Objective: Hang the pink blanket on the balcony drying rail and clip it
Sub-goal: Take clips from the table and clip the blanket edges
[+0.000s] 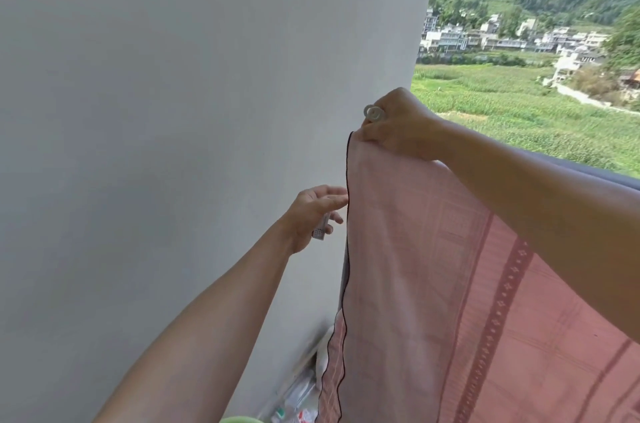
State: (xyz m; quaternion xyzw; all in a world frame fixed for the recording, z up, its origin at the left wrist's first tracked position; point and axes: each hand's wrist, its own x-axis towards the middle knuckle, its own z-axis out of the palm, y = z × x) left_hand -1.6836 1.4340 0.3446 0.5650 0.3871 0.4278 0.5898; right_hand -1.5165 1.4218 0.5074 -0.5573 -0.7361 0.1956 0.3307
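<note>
The pink blanket (433,266) hangs down from the balcony rail, its dark-trimmed left edge running vertically near the wall. My right hand (398,126) grips a pale clip (373,113) at the blanket's top left corner, fingers curled over the folded cloth. The rail itself is hidden under the blanket and my forearm. My left hand (313,214) is lower, beside the blanket's left edge, with fingertips touching the trim. It holds a second pale clip (320,230) in its palm under curled fingers.
A white wall (190,110) fills the left side, close to the blanket's edge. Cluttered items (301,398) lie on the floor at the wall's base. Beyond the rail are green fields and distant houses. A dark grey cloth (609,176) shows at right on the rail.
</note>
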